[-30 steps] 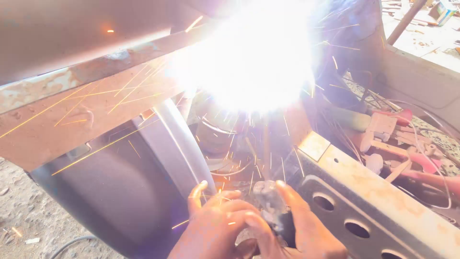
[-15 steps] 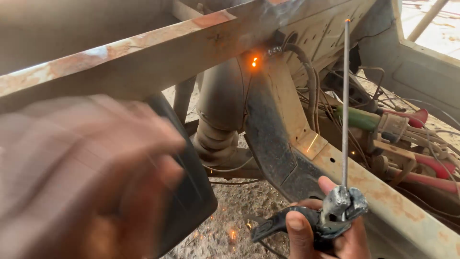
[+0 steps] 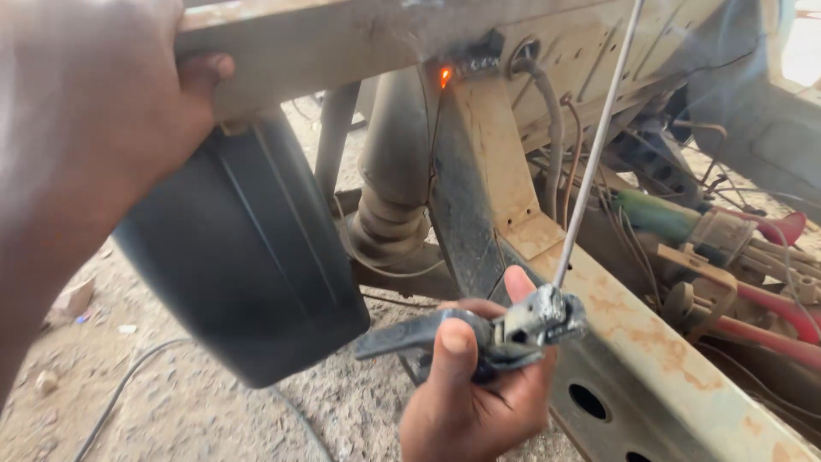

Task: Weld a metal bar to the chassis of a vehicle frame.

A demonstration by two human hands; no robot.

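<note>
The shield [image 3: 248,257] is dark grey. The beam [image 3: 650,334] is cream with orange rust spots. The weld [image 3: 445,75] glows orange. The rod [image 3: 599,141] is pale grey, the holder [image 3: 513,329] grey-black. Hoses [image 3: 658,214] are green and red.

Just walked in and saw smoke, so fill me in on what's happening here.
A person is at a rusty vehicle frame. The right hand grips an electrode holder with a thin welding rod clamped in it, pointing up, clear of the metal. The left hand holds a dark face shield to one side. A small spot on the joint glows orange, with faint smoke above.
</note>
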